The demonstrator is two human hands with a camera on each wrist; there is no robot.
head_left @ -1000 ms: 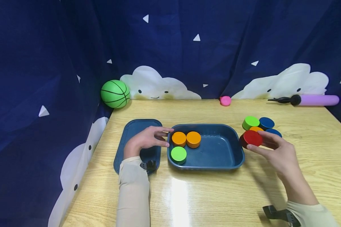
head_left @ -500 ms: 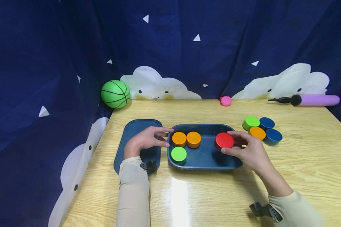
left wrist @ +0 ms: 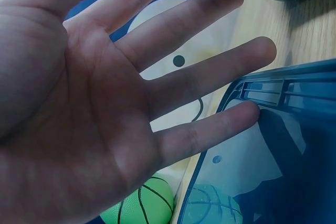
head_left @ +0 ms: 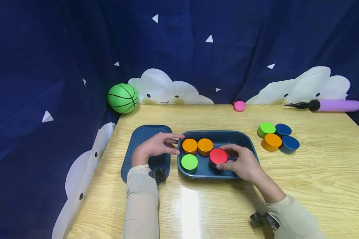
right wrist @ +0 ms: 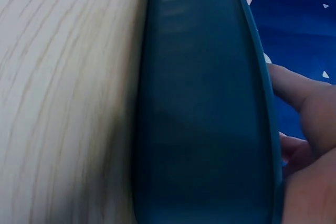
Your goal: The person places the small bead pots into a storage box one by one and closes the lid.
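Observation:
In the head view my right hand (head_left: 242, 162) pinches a red round disc (head_left: 218, 156) between thumb and fingers, over the dark blue box (head_left: 227, 134). Inside the box, an orange disc (head_left: 189, 146) and a second orange disc (head_left: 205, 146) sit side by side, with a green disc (head_left: 189, 162) in front of them. My left hand (head_left: 155, 147) has its fingers extended at the box's left end; the left wrist view shows the palm and spread fingers (left wrist: 210, 85) holding nothing. The box wall hides the disc in the right wrist view.
A dark blue lid (head_left: 137, 139) lies under my left hand. Right of the box stand a green disc (head_left: 266, 129), an orange disc (head_left: 271, 142) and two blue discs (head_left: 289, 144). Behind are a green ball (head_left: 122, 98), a pink round item (head_left: 239, 106) and a purple pump (head_left: 337, 105).
My right hand has carried the red disc leftward from beside the loose discs, across the box's right rim, to near the middle of the box. The left hand stays in place.

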